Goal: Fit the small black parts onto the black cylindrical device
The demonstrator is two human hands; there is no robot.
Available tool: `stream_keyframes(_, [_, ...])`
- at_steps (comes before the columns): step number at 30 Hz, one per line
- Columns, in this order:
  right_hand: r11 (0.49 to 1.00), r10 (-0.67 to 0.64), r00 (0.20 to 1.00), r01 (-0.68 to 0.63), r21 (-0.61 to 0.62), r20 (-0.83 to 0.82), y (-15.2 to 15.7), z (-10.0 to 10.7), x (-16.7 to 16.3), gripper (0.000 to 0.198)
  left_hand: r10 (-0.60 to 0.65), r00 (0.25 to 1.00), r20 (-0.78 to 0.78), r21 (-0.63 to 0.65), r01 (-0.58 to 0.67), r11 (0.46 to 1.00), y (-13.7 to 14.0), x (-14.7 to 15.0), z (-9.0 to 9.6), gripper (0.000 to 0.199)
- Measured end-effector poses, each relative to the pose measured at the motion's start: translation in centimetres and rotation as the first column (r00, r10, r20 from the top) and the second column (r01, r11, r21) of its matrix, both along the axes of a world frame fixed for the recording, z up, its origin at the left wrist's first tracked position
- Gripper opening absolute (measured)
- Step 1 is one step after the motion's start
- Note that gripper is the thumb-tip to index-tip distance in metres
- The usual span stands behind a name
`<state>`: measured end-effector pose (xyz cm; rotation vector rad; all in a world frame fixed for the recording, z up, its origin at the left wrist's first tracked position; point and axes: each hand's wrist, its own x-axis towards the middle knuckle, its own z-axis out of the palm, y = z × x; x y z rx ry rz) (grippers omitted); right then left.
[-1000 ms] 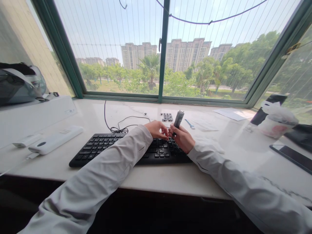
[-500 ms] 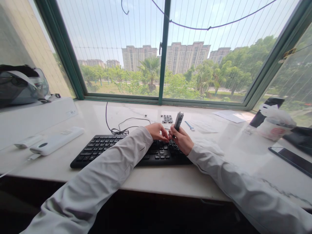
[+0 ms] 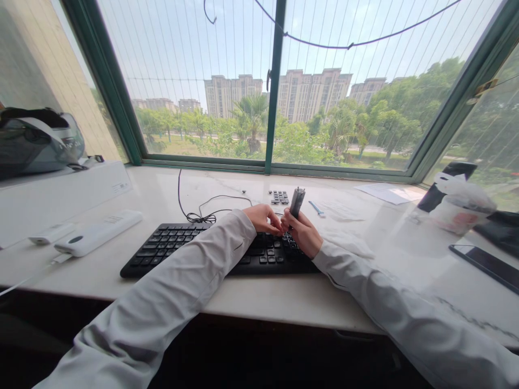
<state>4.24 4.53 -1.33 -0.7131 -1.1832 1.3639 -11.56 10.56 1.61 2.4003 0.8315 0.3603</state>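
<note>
A black keyboard (image 3: 162,246) lies on the white ledge in front of me. My right hand (image 3: 302,232) is wrapped round a dark grey stick-like tool (image 3: 298,201), which tilts up and has small prongs at its top end. The tool's lower end is hidden by the fingers, over the keyboard's right part, where some keycaps are off. Close beside it, my left hand (image 3: 264,220) has its fingertips pinched together low over the keys. Whatever they hold, if anything, is too small to make out. Behind the hands, several loose keycaps (image 3: 279,198) lie in rows.
A thin blue-and-white tool (image 3: 316,208) lies right of the loose keycaps. The keyboard's cable (image 3: 200,218) coils behind it. A white power bank (image 3: 99,235) is at the left; a phone (image 3: 486,265) and a plastic-wrapped tub (image 3: 460,213) are at the right. The ledge's front edge (image 3: 292,319) is near.
The view has shifted slightly. Both hands keep nearly the same place over the keyboard, and the grey tool has tilted only a little.
</note>
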Motion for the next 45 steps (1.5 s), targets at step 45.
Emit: stream_keyframes(45, [0.986,-0.165,0.985,0.164,0.011,0.054,1.7,1.0,-2.3,0.042,0.167,0.984,-0.06,0.156,-0.156,0.975,1.8,-0.3,-0.8,0.035])
